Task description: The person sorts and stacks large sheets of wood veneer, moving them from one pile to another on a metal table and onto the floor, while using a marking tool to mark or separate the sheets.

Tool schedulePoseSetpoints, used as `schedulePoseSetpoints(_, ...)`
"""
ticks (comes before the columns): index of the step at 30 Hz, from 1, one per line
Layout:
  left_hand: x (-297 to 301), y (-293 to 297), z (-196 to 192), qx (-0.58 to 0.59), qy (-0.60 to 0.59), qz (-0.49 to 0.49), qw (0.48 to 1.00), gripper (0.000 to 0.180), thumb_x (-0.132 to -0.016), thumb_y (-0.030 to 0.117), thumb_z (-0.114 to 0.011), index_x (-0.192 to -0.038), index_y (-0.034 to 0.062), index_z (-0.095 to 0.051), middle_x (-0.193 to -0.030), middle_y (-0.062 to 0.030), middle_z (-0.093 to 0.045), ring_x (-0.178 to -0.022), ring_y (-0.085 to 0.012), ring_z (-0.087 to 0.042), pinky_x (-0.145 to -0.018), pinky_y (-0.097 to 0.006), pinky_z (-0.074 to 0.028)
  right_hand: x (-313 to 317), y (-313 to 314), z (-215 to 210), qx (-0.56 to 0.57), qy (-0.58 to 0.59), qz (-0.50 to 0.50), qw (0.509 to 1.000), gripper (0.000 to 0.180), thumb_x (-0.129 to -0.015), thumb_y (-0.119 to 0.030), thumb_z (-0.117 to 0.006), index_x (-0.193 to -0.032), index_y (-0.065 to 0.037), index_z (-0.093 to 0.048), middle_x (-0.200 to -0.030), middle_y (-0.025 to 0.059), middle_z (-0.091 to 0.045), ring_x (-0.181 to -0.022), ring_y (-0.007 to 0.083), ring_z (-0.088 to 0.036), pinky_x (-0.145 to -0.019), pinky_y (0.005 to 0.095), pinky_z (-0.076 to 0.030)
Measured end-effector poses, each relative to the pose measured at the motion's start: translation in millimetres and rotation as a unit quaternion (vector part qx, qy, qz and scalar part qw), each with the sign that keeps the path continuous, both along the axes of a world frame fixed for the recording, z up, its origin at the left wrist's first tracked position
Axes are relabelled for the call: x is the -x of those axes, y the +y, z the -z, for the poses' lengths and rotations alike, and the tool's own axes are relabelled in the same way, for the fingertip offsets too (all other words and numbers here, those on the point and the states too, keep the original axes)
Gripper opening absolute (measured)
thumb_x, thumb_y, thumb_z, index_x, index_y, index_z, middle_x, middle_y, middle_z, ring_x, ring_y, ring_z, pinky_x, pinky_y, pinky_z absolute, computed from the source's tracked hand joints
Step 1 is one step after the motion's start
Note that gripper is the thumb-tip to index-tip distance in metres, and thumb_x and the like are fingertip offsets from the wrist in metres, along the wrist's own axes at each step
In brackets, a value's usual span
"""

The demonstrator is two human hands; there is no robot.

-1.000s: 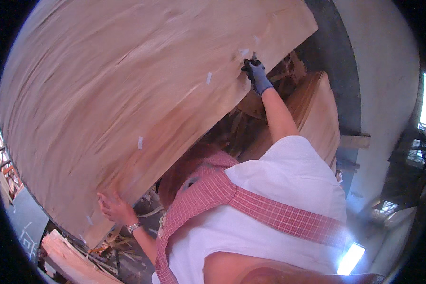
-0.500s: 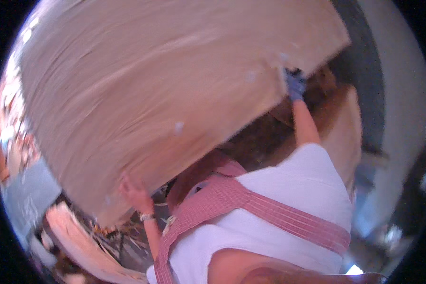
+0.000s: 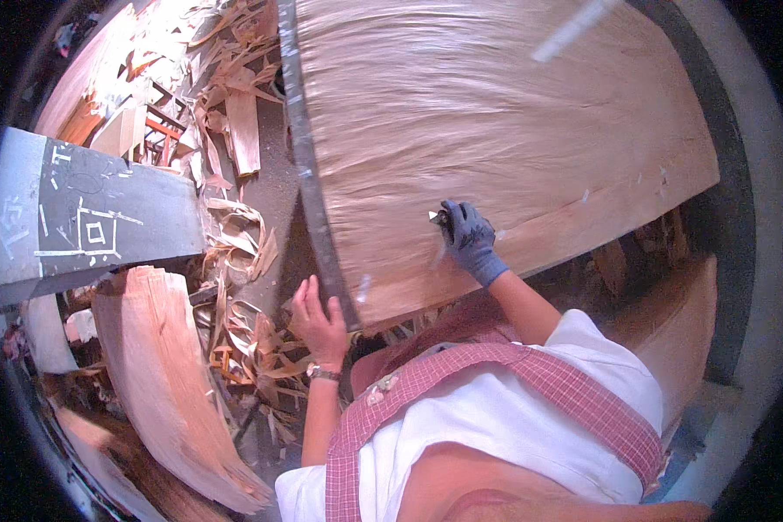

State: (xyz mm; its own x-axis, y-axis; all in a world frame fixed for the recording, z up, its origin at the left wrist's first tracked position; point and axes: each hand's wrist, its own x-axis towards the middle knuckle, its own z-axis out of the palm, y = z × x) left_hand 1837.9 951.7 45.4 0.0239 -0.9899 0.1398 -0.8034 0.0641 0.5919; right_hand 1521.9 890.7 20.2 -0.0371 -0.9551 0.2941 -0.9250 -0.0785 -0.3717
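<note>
A wide, wavy sheet of wood veneer [image 3: 513, 122] lies over the dark-edged table [image 3: 309, 187] in front of me. My right hand [image 3: 470, 239], in a blue-grey glove, is closed around a small dark tool [image 3: 440, 217] with a pale pointed tip; its kind I cannot make out. This hand is over the near part of the veneer, and the tip points left. My bare left hand [image 3: 319, 324], with a wristwatch [image 3: 322, 372] on its wrist, is open beside the table's near left corner, fingers spread and holding nothing.
Torn veneer strips [image 3: 244, 317] litter the floor on the left. A grey block with chalk-like marks [image 3: 117, 209] stands there, near a curved stack of veneer pieces [image 3: 165, 374]. More veneer [image 3: 670, 326] is at my right. A pale strip [image 3: 574, 30] shows above the sheet.
The veneer sheet has shifted right relative to my view, uncovering the table's left edge. My right hand has moved from the sheet's near edge onto its surface. My left hand has come off the sheet.
</note>
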Motion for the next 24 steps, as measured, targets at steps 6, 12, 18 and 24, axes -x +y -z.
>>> schedulePoseSetpoints(6, -118, -50, 5, -0.078, -0.005, 0.064, 0.995, 0.045, -0.085, 0.016, -0.060, -0.128, 0.0074, -0.052, -0.121, -0.0127, -0.052, -0.115, -0.0309, -0.049, -0.098, -0.044, -0.038, -14, 2, 29, -0.021, 0.065, 0.060, 0.996, 0.035, -0.080, -0.024, -0.063, -0.113, -0.015, -0.057, -0.092, 0.0108, -0.058, -0.083, 0.0319, -0.060, -0.067, 0.0434, -0.049)
schedulePoseSetpoints(12, -103, -184, 9, 0.004, -0.027, 0.296, 0.955, 0.046, -0.082, 0.016, -0.062, -0.127, 0.0096, -0.053, -0.125, -0.0130, -0.052, -0.114, -0.0302, -0.050, -0.096, -0.044, -0.039, -27, -1, 19, -0.050, 0.081, 0.084, 0.992, 0.033, -0.078, -0.025, -0.064, -0.110, -0.016, -0.059, -0.091, 0.0104, -0.059, -0.081, 0.0318, -0.061, -0.068, 0.0433, -0.050)
schedulePoseSetpoints(18, -33, -272, 0, 0.154, -0.149, 0.517, 0.829, 0.063, -0.082, 0.032, -0.064, -0.138, 0.0099, -0.043, -0.140, -0.0139, -0.044, -0.132, -0.0306, -0.038, -0.108, -0.050, -0.026, -24, -8, 4, -0.089, 0.109, 0.088, 0.986, 0.030, -0.081, -0.030, -0.063, -0.106, -0.015, -0.060, -0.090, 0.0110, -0.059, -0.080, 0.0317, -0.061, -0.070, 0.0433, -0.050)
schedulePoseSetpoints(24, -20, -302, 18, 0.125, -0.197, 0.585, 0.777, 0.067, -0.083, 0.045, -0.062, -0.138, 0.0105, -0.043, -0.133, -0.0142, -0.051, -0.122, -0.0287, -0.048, -0.103, -0.048, -0.031, -79, 21, -14, -0.030, 0.050, 0.257, 0.965, 0.033, -0.087, -0.031, -0.060, -0.112, -0.010, -0.056, -0.094, 0.0142, -0.057, -0.089, 0.0325, -0.061, -0.073, 0.0440, -0.051)
